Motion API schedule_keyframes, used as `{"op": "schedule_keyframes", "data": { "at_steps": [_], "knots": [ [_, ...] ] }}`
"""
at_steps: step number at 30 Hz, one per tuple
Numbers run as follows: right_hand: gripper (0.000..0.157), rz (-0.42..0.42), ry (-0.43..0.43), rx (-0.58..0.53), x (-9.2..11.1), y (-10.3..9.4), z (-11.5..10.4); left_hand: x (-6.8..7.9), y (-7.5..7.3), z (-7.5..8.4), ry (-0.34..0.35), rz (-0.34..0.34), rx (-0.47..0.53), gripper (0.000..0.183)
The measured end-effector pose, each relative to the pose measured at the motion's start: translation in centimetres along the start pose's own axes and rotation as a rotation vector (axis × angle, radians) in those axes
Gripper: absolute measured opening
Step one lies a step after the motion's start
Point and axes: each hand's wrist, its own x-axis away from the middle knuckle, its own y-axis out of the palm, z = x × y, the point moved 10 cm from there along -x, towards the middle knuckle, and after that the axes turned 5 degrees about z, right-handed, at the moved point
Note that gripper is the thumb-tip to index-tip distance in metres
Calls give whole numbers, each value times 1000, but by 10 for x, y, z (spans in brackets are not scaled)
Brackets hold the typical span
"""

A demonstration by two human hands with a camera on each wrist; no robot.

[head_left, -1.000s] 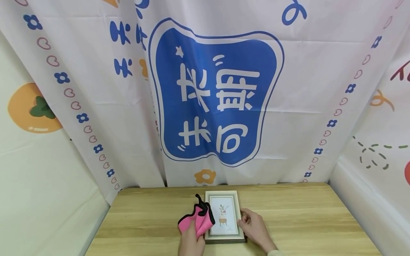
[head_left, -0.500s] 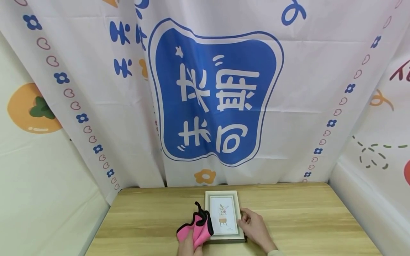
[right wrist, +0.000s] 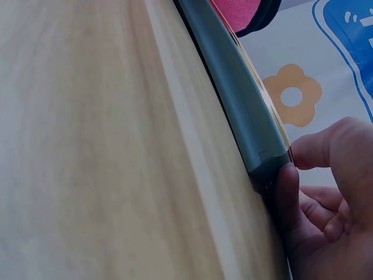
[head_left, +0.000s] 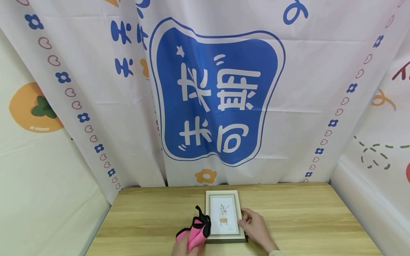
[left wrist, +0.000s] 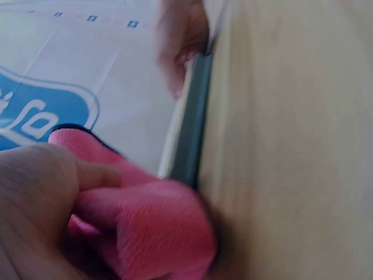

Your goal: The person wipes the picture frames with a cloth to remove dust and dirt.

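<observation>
A picture frame (head_left: 223,216) with a pale border and a potted-plant print lies face up on the wooden table. My left hand (head_left: 182,248) grips a bunched pink cloth (head_left: 195,237) with black edging and a black loop, at the frame's near left corner. Seen from the left wrist, the cloth (left wrist: 160,227) covers the end of the frame's dark side (left wrist: 189,131). At the opposite edge my right hand (head_left: 256,227) holds the frame; in the right wrist view its thumb and finger (right wrist: 312,150) pinch the frame's corner (right wrist: 268,166).
The wooden table (head_left: 307,220) stretches to both sides of the frame. Behind it hangs a white printed curtain (head_left: 298,135) with a large blue patch, reaching down to the table's back edge. Pale cloth walls (head_left: 41,185) close in at left and right.
My left hand has drawn the pink cloth a little toward me and to the left, along the frame's left side, and the cloth is more bunched. Right hand and frame stay put.
</observation>
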Motion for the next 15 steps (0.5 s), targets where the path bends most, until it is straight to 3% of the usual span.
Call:
{"op": "schedule_keyframes", "data": {
  "at_steps": [2,3,5,8,10,12,15],
  "knots": [
    [44,-4,3,-4,0,0,1,-3,-5,5,106,8,-32,12],
    [45,-6,6,-6,0,0,1,-5,-7,6,102,-20,-12,14],
    [46,-10,11,-7,0,0,1,-9,-15,16,57,-72,15,28],
    [46,-13,13,-6,0,1,2,-19,-27,28,-57,-65,37,39],
    [46,-12,13,-4,0,0,2,-29,-32,31,-94,-13,38,41],
    [46,-12,12,-3,0,0,2,-41,-35,32,-104,56,37,27],
    [46,-7,11,-7,0,0,1,-61,-34,32,-38,151,43,8]
  ]
}}
